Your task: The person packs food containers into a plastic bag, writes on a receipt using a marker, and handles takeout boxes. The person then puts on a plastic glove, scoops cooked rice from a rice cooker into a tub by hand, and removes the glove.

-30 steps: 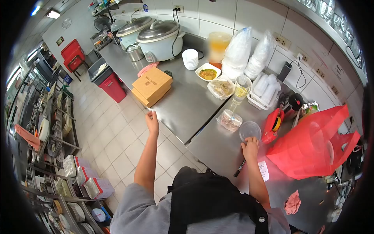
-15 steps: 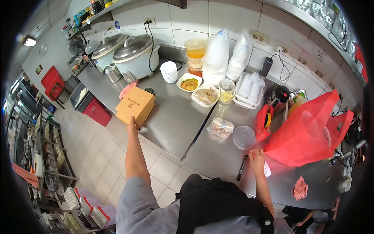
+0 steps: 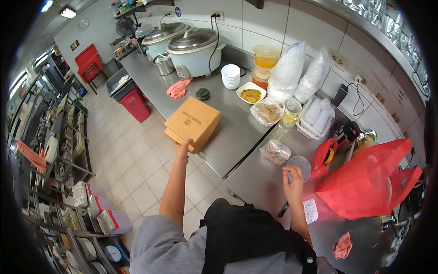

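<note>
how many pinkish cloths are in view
3: the far cloth beyond the cardboard box, the near-right cloth below the red bag in the picture, and the left cloth at the picture's far left. More may be hidden.

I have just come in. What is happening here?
Someone in a black apron grips a cardboard box by its near corner with the left hand, at the edge of the steel counter. The right hand is at a clear plastic lid or tub; whether it touches is hard to tell. A red bag stands nearby.
</note>
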Tool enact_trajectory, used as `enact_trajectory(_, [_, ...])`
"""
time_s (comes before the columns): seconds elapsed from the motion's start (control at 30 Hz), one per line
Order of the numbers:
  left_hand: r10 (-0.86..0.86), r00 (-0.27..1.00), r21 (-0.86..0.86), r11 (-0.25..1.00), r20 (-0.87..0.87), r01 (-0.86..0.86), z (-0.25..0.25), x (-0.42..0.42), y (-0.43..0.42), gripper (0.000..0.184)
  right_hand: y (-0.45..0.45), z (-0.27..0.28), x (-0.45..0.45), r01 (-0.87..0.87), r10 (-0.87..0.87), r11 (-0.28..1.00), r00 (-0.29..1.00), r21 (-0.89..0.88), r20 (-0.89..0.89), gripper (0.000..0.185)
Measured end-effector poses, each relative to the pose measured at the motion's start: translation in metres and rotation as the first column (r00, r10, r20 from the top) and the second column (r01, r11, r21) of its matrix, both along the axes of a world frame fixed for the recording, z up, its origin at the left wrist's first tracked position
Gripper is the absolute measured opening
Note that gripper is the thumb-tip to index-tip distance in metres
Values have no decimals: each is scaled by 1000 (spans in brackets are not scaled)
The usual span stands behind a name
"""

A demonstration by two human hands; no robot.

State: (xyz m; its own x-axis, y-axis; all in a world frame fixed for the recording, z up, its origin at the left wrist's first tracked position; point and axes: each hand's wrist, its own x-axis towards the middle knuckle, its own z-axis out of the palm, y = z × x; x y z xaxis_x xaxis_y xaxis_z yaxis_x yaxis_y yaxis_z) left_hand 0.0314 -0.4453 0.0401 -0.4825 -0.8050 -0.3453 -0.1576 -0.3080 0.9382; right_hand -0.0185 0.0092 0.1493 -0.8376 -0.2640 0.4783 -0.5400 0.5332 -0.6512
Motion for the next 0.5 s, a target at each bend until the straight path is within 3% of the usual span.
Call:
enact_trajectory(0.03, [-69, 992, 90, 994, 105, 59, 5, 11, 17, 110, -8, 3, 2, -50, 50, 999, 999, -7, -8, 8])
enact_trajectory(0.07, [-110, 991, 119, 988, 79, 100, -9, 18, 28, 112, -14, 4, 4, -106, 106, 994, 994, 11, 4, 9])
enact_trajectory(0.1, [-108, 992, 182, 976, -58, 117, -8, 29, 51, 114, -22, 3, 7, -114, 114, 993, 994, 15, 8, 9])
enact_trajectory(0.13, [-123, 987, 205, 968, -104, 142, -12, 37, 71, 118, -31, 0, 11, -203, 212, 977, 962, -66, 170, 14])
enact_trajectory(0.17, [-120, 984, 228, 962, -130, 148, 0, 47, 99, 124, -41, -6, 14, -273, 311, 949, 895, -160, 318, 19])
enact_trajectory(0.23, [-114, 977, 248, 956, -181, 157, 11, 64, 150, 136, -63, -44, 17, -236, 410, 908, 667, -345, 623, 41])
enact_trajectory(0.3, [-138, 964, 227, 955, -227, 190, 1, 78, 187, 134, -90, -63, 24, -118, 375, 923, 500, -367, 781, 61])
enact_trajectory(0.37, [-147, 963, 216, 957, -224, 196, -15, 91, 208, 132, -113, -111, 20, -103, 338, 934, 565, -342, 753, 65])
enact_trajectory(0.43, [-143, 965, 201, 961, -222, 189, -13, 101, 213, 129, -119, -115, 20, -100, 312, 941, 624, -322, 717, 69])
enact_trajectory(0.5, [-132, 969, 260, 948, -210, 185, -10, 114, 212, 116, -121, -106, 12, -83, 370, 926, 400, -369, 838, 68])
